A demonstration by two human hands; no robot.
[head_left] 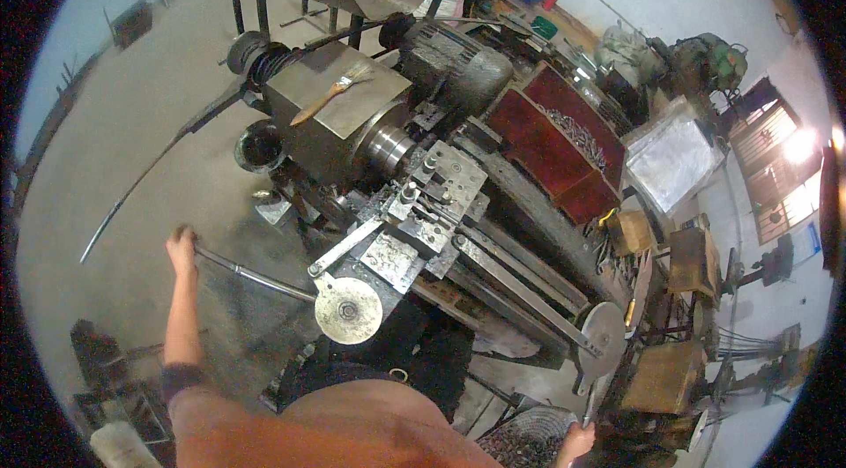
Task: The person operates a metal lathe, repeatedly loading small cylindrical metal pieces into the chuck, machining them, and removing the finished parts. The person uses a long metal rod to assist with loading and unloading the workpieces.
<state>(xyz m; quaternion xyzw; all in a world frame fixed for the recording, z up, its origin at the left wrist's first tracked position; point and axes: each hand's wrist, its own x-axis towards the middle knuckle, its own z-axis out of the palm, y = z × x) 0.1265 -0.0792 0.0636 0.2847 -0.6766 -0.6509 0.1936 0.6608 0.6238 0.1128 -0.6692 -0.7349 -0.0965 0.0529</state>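
Observation:
My left hand (182,249) is closed around the end of a long metal lever (256,276). That lever runs into a round metal disc (349,311) at the near side of a small lathe (339,137). At the lower right, my right hand (577,442) grips a second lever (590,402), which joins another disc (603,336). A flat bar links this disc to the tool slide (432,212), where bolts and clamps stand up. Just left of the slide sits the shiny round spindle nose (388,149); whether it holds a workpiece I cannot tell.
A wooden-handled brush (330,98) lies on the headstock. Behind the slide, a dark red tray (538,146) holds many small metal pieces. A motor (454,63) stands behind the headstock. Near my right hand is a basket (533,433) of small parts. Tools (621,270) lie at right.

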